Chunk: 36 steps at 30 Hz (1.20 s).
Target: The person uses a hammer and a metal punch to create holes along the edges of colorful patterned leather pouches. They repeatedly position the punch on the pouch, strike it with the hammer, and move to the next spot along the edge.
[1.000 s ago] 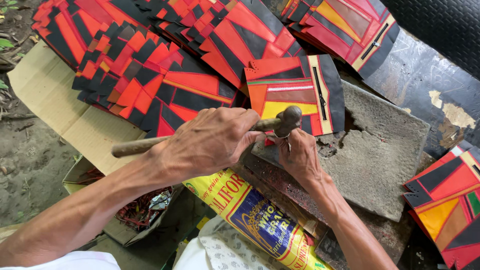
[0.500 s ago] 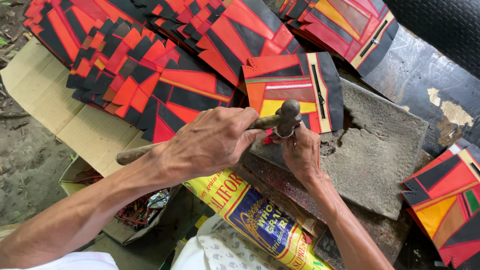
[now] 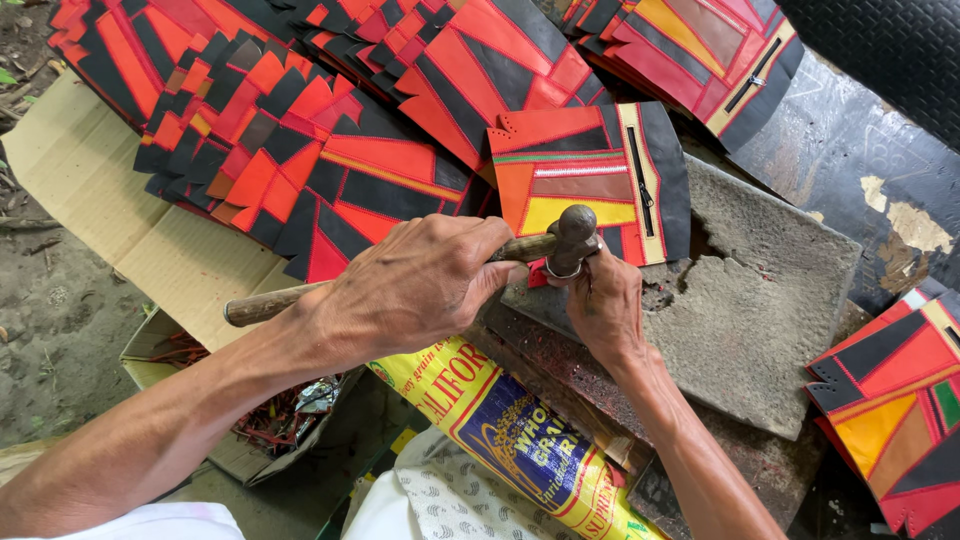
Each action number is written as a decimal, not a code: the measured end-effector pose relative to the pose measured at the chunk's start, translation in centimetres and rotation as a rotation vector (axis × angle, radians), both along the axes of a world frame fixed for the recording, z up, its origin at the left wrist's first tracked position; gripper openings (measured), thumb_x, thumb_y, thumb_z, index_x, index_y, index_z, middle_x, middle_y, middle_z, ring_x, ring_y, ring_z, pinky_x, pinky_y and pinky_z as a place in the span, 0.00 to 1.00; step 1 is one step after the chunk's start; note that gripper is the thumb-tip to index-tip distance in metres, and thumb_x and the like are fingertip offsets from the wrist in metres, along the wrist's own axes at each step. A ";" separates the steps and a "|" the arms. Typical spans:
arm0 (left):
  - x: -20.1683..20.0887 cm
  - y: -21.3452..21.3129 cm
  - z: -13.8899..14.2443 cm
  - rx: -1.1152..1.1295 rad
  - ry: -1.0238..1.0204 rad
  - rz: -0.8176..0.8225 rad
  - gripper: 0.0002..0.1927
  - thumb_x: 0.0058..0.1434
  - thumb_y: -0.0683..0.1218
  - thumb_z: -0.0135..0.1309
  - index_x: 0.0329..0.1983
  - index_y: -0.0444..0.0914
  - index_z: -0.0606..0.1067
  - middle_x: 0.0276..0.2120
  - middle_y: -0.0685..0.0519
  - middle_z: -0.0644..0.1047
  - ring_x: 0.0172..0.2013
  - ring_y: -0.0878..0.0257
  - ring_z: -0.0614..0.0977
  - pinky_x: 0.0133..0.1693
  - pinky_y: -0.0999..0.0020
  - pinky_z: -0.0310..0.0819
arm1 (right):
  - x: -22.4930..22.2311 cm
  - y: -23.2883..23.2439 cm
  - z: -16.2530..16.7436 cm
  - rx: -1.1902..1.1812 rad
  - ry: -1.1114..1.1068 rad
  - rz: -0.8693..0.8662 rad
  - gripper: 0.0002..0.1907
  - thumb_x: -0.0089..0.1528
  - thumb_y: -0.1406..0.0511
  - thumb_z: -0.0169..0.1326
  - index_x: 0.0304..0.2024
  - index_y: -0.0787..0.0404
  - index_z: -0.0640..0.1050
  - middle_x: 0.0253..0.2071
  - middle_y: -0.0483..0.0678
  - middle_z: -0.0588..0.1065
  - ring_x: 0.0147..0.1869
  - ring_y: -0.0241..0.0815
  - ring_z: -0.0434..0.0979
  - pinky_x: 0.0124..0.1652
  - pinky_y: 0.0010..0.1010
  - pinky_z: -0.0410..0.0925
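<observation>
Hammer is sitting over a metal ring on the stone slab; I am gripping its wooden handle in my left hand, while my right hand is pinching the ring, steadying it. Red-and-black stitched panels are lying around on cardboard, outdoors.

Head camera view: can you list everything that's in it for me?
hammer: one, dark metal head, wooden handle, over the slab edge
stone slab: one, grey, chipped, right of centre
patchwork panels: many, red, orange and black, fanned across the top
zipped panel: one, red, yellow and black, on the slab
cardboard sheet: one, tan, left
printed sack: one, yellow and blue, bottom centre
box of scraps: one, lower left
left hand: grips the hammer handle
right hand: fingertips under the hammer head
</observation>
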<state>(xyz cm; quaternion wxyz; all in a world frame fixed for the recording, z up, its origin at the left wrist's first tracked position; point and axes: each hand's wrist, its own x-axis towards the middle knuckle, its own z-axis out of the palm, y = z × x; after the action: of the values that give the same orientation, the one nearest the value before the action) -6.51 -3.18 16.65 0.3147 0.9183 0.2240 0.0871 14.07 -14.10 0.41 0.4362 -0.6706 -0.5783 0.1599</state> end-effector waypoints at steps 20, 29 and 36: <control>1.9 0.0 2.2 0.085 -0.249 -0.076 0.10 0.70 0.43 0.55 0.47 0.31 0.71 0.31 0.39 0.77 0.32 0.44 0.82 0.31 0.51 0.72 | -1.4 0.8 1.9 0.082 -0.052 0.116 0.09 0.66 0.72 0.54 0.49 0.62 0.75 0.37 0.56 0.76 0.39 0.59 0.79 0.36 0.43 0.71; -0.1 0.8 -0.6 0.023 -0.068 -0.015 0.13 0.68 0.48 0.54 0.38 0.32 0.71 0.27 0.37 0.76 0.33 0.39 0.81 0.32 0.48 0.71 | -0.5 0.8 -0.2 0.024 0.223 0.011 0.05 0.71 0.69 0.50 0.46 0.67 0.73 0.35 0.52 0.82 0.39 0.41 0.87 0.38 0.29 0.79; 0.0 0.8 -0.2 0.006 -0.062 -0.002 0.14 0.68 0.49 0.54 0.37 0.32 0.71 0.26 0.38 0.76 0.33 0.39 0.81 0.31 0.48 0.71 | -0.1 0.8 -0.4 0.002 0.179 0.029 0.07 0.72 0.68 0.48 0.47 0.68 0.73 0.37 0.51 0.82 0.40 0.40 0.87 0.39 0.29 0.80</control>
<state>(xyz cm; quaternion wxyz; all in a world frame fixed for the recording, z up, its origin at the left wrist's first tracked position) -6.51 -2.40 16.40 0.3186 0.9164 0.2128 0.1158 13.94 -13.27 0.04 0.4844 -0.6448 -0.5467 0.2252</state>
